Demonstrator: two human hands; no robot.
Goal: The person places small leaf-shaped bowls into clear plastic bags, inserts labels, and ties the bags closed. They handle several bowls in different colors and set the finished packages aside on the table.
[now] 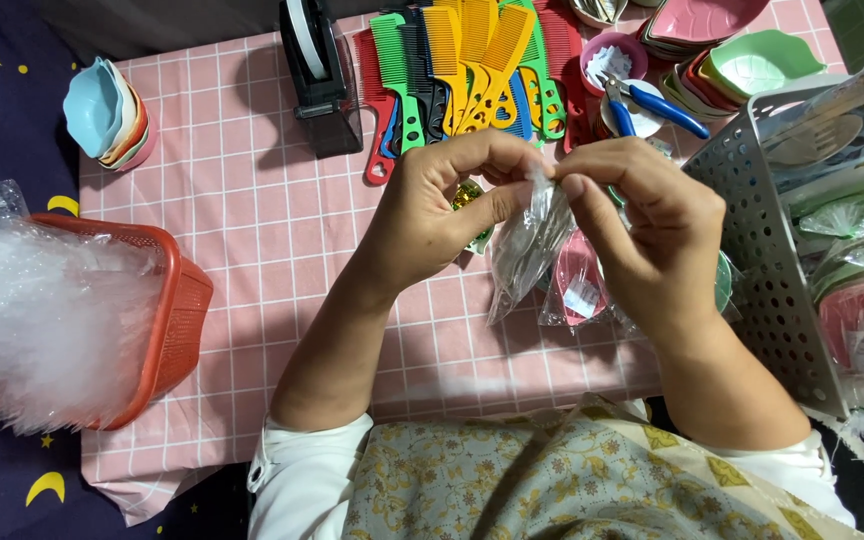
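My left hand (442, 205) and my right hand (642, 225) meet over the pink checked tablecloth (252, 220). Both pinch the top of a clear plastic bag (527, 250) that hangs down between them, thumbs and forefingers closed on its mouth. What is inside the bag cannot be made out. Just under the hands lie a pink leaf-shaped dish in a clear wrapper (580, 280) and a small shiny gold and green item (469, 195), partly hidden by my left hand.
Coloured plastic combs (472, 70) fan out at the back beside a black tape dispenser (317, 75). Blue-handled pliers (652, 100) rest on small bowls. An orange basket (177, 310) of clear bags stands left, stacked bowls (107, 110) behind it, and a grey perforated bin (772, 260) right.
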